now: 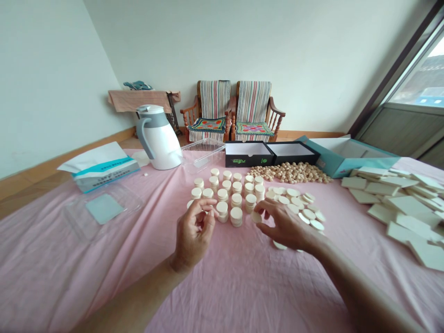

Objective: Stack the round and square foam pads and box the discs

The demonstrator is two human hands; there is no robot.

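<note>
My right hand [282, 224] pinches a round pale wooden disc [256, 217] between thumb and fingers, just right of the front stacks. Loosely curled, my left hand [194, 231] hovers by the left front stacks, its fingers a little apart and no object visible in them. Ahead of both hands stand several short stacks of discs [236, 216] in rough rows on the pink cloth [229, 282]. Loose discs [294, 201] lie in a heap beyond and to the right of my right hand, partly hidden by it.
Small wooden pieces [291, 172] are piled before two black boxes [248, 160]. Square pale boards [412, 208] heap at the right, near a teal box [354, 157]. To the left are a white jug [163, 143], a tissue pack [104, 169] and clear plastic trays [104, 210].
</note>
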